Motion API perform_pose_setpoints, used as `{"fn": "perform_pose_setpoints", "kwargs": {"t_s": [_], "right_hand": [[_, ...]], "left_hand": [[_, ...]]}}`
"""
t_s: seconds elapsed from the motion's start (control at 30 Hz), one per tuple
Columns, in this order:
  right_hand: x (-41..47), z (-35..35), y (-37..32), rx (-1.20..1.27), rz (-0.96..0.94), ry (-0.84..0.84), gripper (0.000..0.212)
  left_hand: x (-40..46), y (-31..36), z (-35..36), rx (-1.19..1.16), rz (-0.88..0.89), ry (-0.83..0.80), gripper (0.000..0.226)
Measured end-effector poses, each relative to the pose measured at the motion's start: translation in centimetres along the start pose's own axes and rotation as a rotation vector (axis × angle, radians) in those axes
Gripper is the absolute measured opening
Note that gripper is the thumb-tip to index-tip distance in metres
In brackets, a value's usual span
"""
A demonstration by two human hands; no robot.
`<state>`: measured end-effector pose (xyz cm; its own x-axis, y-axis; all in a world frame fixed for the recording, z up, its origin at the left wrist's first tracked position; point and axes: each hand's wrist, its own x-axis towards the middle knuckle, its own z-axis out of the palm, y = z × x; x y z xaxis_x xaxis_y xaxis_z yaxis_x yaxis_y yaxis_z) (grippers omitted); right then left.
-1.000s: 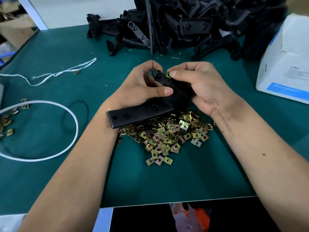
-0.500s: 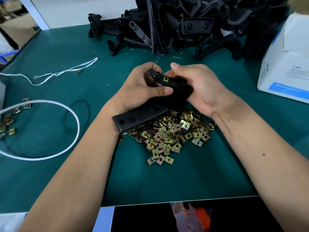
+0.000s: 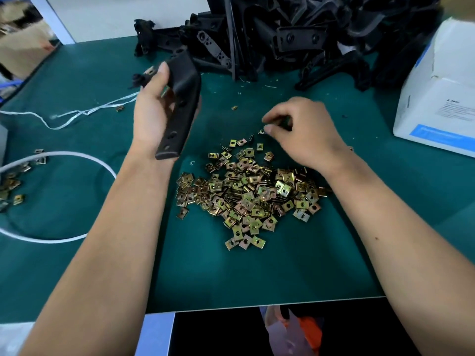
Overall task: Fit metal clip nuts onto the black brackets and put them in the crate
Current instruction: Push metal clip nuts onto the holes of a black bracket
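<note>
In the head view, a black bracket (image 3: 181, 106) is being gripped by the left hand (image 3: 154, 109) in the upper left-centre of the frame, the fingers wrapped around its upper part and the thumb lying along its near side. The bracket is being held steeply tilted above the green desk (image 3: 257, 273), its flat drilled end pointing down toward the wrist. A brass-coloured clip nut (image 3: 149, 71) is showing at the bracket's far end, just beside the thumb tip.

The right hand (image 3: 303, 134) is being held low over the desk at centre right, fingers curled downward at the far edge of a heap of clip nuts (image 3: 246, 194). The fingertips (image 3: 268, 129) are touching or nearly touching a loose nut there; whether one is being pinched cannot be told, since that part is blurred.

The heap is lying in the middle of the frame, between the two forearms. A pile of black brackets (image 3: 295, 37) is lying across the top of the frame. A white box (image 3: 442, 98) is standing at the right edge. A white cord (image 3: 77, 113) and a white loop (image 3: 84, 158) are lying at the left, with a few scattered nuts (image 3: 11, 183) beside them.
</note>
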<state>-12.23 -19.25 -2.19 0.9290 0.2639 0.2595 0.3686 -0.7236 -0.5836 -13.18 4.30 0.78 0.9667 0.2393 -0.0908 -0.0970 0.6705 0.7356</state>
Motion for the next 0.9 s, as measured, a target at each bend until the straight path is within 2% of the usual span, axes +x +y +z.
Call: {"fn": "perform_pose_setpoints", "kwargs": {"t_s": [0.13,0.23,0.33,0.4,0.5,0.57,0.67,0.77,0.9], "right_hand": [[0.1,0.5,-0.6,-0.148,-0.032,-0.016,0.014],[0.2,0.5,-0.9,-0.16,-0.064,-0.049,0.008],[0.2,0.7,-0.7,-0.118,-0.068,-0.037,0.008],[0.1,0.6,-0.8,0.028,-0.032,0.016,0.007],[0.0,0.4,-0.9,0.277,0.019,0.087,0.006],[-0.1,0.4,-1.0,0.466,0.065,0.074,0.007],[-0.3,0.2,-1.4,0.731,0.145,0.056,0.01],[-0.3,0.1,-1.8,0.917,0.251,0.06,0.023],[-0.3,-0.2,-1.8,1.081,0.34,0.04,0.017]], "left_hand": [[-0.3,0.1,0.4,-0.162,-0.056,-0.099,0.039],[-0.3,1.0,0.3,-0.104,-0.005,-0.122,0.048],[-0.3,1.2,0.4,0.104,0.164,-0.008,0.035],[-0.4,1.1,0.2,0.362,0.419,0.068,0.018],[-0.7,1.1,-0.2,0.864,0.807,-0.033,0.034],[-1.0,0.9,-0.1,1.02,0.972,-0.01,0.042],[-1.6,0.0,0.4,1.127,1.035,-0.032,0.042],[-1.8,-0.4,0.9,1.165,1.067,0.008,0.036],[-1.7,-0.7,1.6,1.096,1.141,0.164,0.058]]}}
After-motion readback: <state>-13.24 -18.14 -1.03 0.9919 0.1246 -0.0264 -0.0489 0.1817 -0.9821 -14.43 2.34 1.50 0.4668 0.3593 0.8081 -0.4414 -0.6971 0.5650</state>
